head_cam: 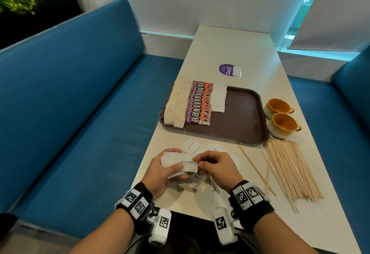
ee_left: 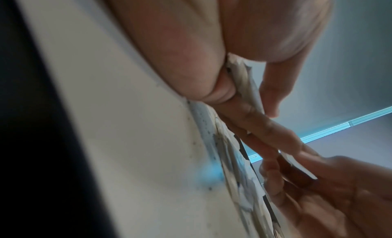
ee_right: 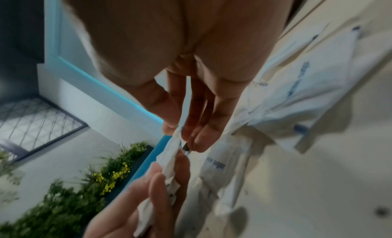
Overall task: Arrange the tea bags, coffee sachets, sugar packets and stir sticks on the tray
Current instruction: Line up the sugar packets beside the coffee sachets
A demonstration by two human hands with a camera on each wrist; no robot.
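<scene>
The left hand (head_cam: 164, 171) grips a stack of white paper sugar packets (head_cam: 179, 163) above the near edge of the pale surface (head_cam: 236, 47). The right hand (head_cam: 216, 167) pinches the stack's right end between thumb and fingers. On the brown plastic tray (head_cam: 240, 117) lie beige tea bags (head_cam: 177, 101), red coffee sachets (head_cam: 199, 103) and sugar packets. Wooden stir sticks (head_cam: 290, 169) lie right.

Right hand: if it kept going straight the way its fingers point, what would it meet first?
The right hand points leftward at the sugar packets it already pinches, then the left hand gripping them.
</scene>
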